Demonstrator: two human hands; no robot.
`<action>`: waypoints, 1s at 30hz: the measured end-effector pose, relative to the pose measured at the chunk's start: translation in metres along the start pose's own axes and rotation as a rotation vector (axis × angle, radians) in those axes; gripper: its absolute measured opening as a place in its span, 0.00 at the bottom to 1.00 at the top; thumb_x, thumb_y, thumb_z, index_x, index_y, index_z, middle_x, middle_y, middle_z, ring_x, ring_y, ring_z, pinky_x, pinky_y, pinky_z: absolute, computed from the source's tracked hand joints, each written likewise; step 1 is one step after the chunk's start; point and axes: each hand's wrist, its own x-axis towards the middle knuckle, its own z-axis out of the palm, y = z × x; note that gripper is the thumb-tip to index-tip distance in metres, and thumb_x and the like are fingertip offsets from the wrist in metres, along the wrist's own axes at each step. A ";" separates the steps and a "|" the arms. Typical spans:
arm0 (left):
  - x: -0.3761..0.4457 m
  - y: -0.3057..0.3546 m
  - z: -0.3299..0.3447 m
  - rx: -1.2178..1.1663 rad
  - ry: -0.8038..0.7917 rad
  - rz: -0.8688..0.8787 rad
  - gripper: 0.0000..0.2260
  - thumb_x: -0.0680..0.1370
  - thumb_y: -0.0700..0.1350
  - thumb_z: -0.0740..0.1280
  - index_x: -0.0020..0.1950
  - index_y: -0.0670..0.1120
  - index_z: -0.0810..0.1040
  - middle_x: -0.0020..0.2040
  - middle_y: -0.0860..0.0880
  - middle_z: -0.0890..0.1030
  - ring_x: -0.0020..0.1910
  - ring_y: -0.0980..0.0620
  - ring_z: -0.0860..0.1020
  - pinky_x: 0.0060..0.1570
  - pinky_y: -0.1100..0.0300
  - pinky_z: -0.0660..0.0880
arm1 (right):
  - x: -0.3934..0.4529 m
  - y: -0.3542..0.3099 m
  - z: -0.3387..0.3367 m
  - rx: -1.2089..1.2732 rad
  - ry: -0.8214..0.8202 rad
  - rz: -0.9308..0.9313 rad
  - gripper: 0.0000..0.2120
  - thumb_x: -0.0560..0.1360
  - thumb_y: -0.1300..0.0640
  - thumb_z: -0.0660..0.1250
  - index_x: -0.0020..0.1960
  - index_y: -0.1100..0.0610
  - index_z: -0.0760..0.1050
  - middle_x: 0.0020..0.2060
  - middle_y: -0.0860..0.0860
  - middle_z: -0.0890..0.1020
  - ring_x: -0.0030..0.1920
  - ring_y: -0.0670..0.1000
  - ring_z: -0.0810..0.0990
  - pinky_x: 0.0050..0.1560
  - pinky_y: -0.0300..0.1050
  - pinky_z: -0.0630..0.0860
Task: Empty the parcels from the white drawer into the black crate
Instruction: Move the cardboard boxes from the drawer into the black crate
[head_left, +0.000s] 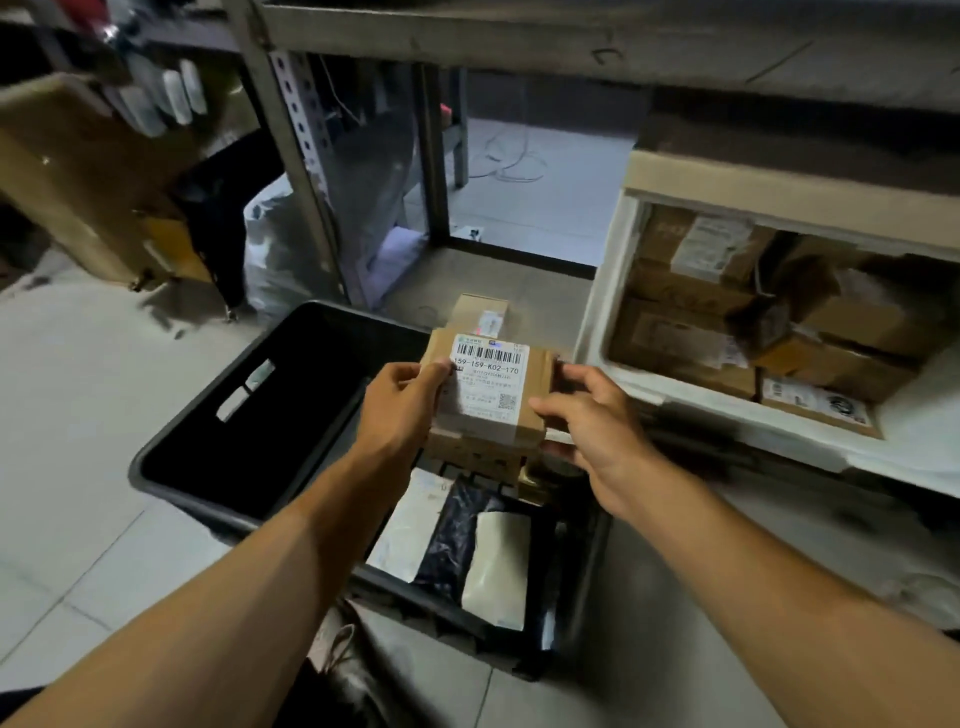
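We hold a brown box (488, 384) with 2 hands, right over the black crate (249, 415). Our left hand (402, 402) pinches its left edge, thumb on the white label. Our right hand (587, 415) curls round its right side. It looks like a 2nd box sits under the top one, so we may be holding a small stack.

The white drawer (727, 410) is on the right, and more brown parcels (691, 332) are still inside it. Some flat bags (467, 540) already lie in the crate.

To do this well, we should lower the boxes down close to the crate floor before letting go. We should keep them flat so the bottom one does not slip out. The dark, bare part of the crate on the left looks like a good spot.
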 end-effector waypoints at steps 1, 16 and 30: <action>0.003 -0.003 -0.008 0.008 0.014 -0.012 0.12 0.79 0.52 0.69 0.55 0.45 0.78 0.47 0.46 0.82 0.40 0.54 0.78 0.37 0.59 0.73 | 0.003 0.003 0.009 -0.010 -0.015 0.006 0.23 0.75 0.63 0.71 0.68 0.50 0.72 0.56 0.53 0.84 0.50 0.51 0.83 0.48 0.48 0.80; 0.079 -0.068 -0.128 0.125 0.122 -0.222 0.13 0.80 0.49 0.67 0.61 0.44 0.76 0.48 0.46 0.83 0.36 0.52 0.79 0.27 0.64 0.71 | 0.054 0.064 0.152 -0.209 -0.265 0.176 0.23 0.76 0.65 0.70 0.68 0.51 0.70 0.49 0.44 0.83 0.50 0.45 0.82 0.47 0.39 0.76; 0.166 -0.128 -0.141 0.436 -0.049 -0.287 0.12 0.77 0.48 0.71 0.57 0.43 0.81 0.49 0.44 0.84 0.48 0.45 0.83 0.53 0.52 0.80 | 0.102 0.125 0.179 -0.153 -0.176 0.462 0.25 0.76 0.61 0.71 0.71 0.53 0.69 0.52 0.49 0.76 0.48 0.46 0.75 0.61 0.54 0.79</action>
